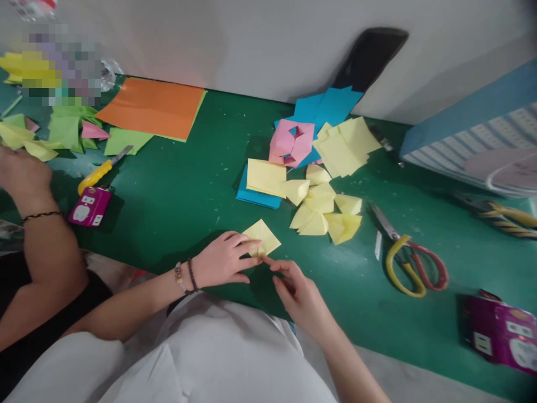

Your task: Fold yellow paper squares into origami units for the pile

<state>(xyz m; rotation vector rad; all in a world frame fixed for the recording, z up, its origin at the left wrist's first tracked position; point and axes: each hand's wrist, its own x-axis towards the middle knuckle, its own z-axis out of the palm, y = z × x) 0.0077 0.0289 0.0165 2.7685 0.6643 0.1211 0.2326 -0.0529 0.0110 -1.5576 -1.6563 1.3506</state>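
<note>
Your left hand (224, 260) lies flat with fingers spread, grasping nothing, its fingertips resting on the paper (269, 238), a yellow piece on the green table (188, 184) in front of you. Your right hand (305, 296) is loosely curled, thumb apart from the index finger, whose tip is at the paper's near edge. Folded pieces (321, 198) sit beyond it to the right, near the scissors (398, 244).
</note>
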